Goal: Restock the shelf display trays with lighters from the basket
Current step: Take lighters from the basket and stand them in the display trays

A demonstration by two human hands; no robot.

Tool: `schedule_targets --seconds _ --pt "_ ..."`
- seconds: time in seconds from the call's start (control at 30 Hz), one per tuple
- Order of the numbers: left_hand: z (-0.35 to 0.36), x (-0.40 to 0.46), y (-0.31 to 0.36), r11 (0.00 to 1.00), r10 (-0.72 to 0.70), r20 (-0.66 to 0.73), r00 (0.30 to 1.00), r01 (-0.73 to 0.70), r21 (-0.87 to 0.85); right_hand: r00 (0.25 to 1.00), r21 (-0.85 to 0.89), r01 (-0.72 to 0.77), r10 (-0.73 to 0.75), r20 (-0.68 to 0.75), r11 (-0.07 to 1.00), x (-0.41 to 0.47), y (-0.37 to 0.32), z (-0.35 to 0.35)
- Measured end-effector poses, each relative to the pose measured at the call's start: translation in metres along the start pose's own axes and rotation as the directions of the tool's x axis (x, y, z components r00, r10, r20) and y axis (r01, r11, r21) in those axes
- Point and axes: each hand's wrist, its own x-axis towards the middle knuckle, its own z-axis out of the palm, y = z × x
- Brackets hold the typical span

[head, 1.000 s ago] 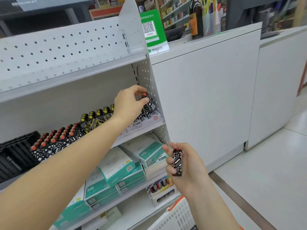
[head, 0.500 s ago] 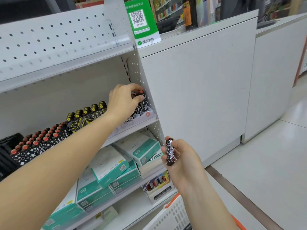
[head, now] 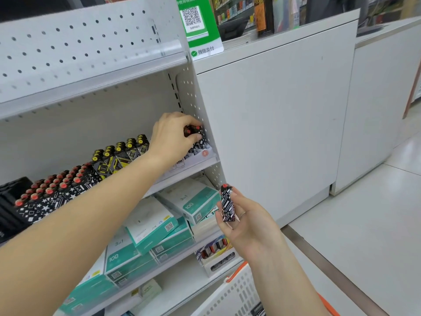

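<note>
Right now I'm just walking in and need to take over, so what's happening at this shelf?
A person is restocking lighters. The left hand presses red-capped lighters into the display tray at the shelf's right end. The right hand holds another patterned lighter upright, above the white basket.

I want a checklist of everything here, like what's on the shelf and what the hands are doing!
Surface: white shelf carrying trays of lighters.
Job's things: red-capped lighters, yellow-capped lighters, white basket at the bottom.
Clutter: teal boxes on the shelf below.
Hands: left hand grips lighters at the right tray; right hand holds one lighter upright.
Cables: nothing seen.
Surroundings: white counter, green QR sign, tiled floor.
</note>
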Motion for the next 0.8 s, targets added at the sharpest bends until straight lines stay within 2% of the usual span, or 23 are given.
schedule_targets --seconds 0.1,0.2,0.33,0.43,0.5,0.7,0.8 --pt "-0.006 -0.01 -0.001 0.999 0.037 -0.016 0.999 -0.036 0.006 1.0 0.084 -0.017 0.015 0.023 0.996 0.0 -0.001 0.002" --pt "-0.017 -0.043 0.012 0.985 0.032 -0.079 0.996 -0.045 -0.168 0.999 0.149 0.022 -0.028 0.041 0.989 -0.002 -0.001 0.005" --pt "-0.023 -0.087 0.038 0.872 -0.005 0.12 0.993 0.063 -0.485 0.992 0.166 0.055 -0.073 0.102 0.985 -0.009 0.001 0.011" --pt "-0.027 -0.102 0.046 0.759 -0.017 0.227 0.974 0.16 -0.631 0.982 0.17 0.054 -0.083 0.168 0.984 -0.011 0.004 0.014" --pt "-0.027 -0.107 0.046 0.724 -0.023 0.265 0.964 0.199 -0.661 0.976 0.145 0.063 -0.091 0.198 0.987 -0.011 0.007 0.015" --pt "-0.032 -0.113 0.035 0.704 -0.108 0.287 0.952 0.277 -0.654 0.955 0.032 0.096 -0.101 0.28 0.995 -0.009 0.013 0.015" --pt "-0.034 -0.117 0.034 0.619 -0.165 0.361 0.918 0.381 -0.687 0.947 -0.008 0.143 -0.134 0.291 0.99 -0.008 0.015 0.016"
